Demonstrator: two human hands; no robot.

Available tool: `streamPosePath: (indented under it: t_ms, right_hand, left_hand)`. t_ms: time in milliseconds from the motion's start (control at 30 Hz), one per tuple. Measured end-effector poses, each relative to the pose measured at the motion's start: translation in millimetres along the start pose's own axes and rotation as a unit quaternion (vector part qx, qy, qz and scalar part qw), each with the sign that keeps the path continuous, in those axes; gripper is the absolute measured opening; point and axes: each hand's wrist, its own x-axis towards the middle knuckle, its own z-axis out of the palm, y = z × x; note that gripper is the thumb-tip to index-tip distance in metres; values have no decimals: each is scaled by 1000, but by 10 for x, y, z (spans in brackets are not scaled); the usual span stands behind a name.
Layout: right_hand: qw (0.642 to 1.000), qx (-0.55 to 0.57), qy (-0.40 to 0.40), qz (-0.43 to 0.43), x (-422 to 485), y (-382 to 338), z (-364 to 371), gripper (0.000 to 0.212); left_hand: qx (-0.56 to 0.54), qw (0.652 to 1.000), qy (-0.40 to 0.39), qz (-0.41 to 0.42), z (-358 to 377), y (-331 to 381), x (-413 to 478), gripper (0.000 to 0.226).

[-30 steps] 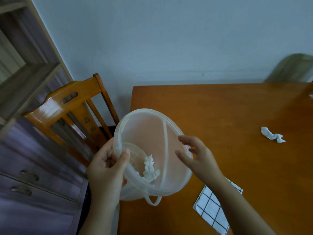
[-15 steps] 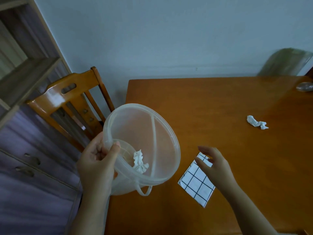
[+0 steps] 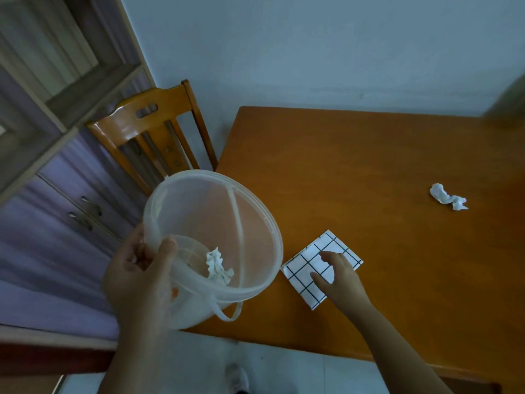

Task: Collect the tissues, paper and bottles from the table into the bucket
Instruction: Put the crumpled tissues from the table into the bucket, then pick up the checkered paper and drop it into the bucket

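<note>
My left hand (image 3: 136,280) grips the rim of a translucent white plastic bucket (image 3: 255,223), tilted towards me at the table's near left corner. One crumpled white tissue (image 3: 217,265) lies inside it. My right hand (image 3: 336,275) rests on a folded white paper with a black grid (image 3: 305,270) that lies flat on the orange wooden table (image 3: 355,166); the fingers are spread on the sheet and have not closed on it. A second crumpled tissue (image 3: 447,197) lies further right on the table. No bottle is in view.
A wooden chair (image 3: 153,132) stands at the table's left side against the pale wall. Behind it are a shelf unit and purple cabinet doors (image 3: 71,200). A blurred greenish object (image 3: 508,103) shows at the far right edge. Pale floor lies below the table's near edge.
My right hand left the bucket's rim, moved right and down, and now lies on the gridded paper. The bucket stayed in my left hand; the view shifted.
</note>
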Motion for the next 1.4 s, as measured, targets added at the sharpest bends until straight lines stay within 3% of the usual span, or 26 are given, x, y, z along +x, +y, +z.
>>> streamPosePath:
  t_ms: [300, 667, 933, 1133, 1233, 1400]
  right_hand:
    - [995, -42, -63, 61, -6, 211, 430, 63]
    - [990, -133, -24, 25, -72, 393, 564, 58]
    - [996, -84, 22, 32, -45, 414, 566, 30]
    - [991, 70, 60, 102, 24, 331, 470, 7]
    - [977, 148, 69, 135, 13, 279, 406, 7]
    - [967, 178, 119, 142, 22, 164, 223, 9]
  left_hand:
    - [49, 998, -2, 33, -125, 51, -96, 46]
    - [64, 998, -14, 15, -232, 24, -90, 30]
    - [55, 998, -17, 0, -261, 1, -93, 32]
    - [43, 999, -20, -3, -233, -9, -63, 31]
    - [37, 999, -29, -7, -188, -8, -39, 38]
    - [29, 997, -65, 2, -33, 79, -3, 34]
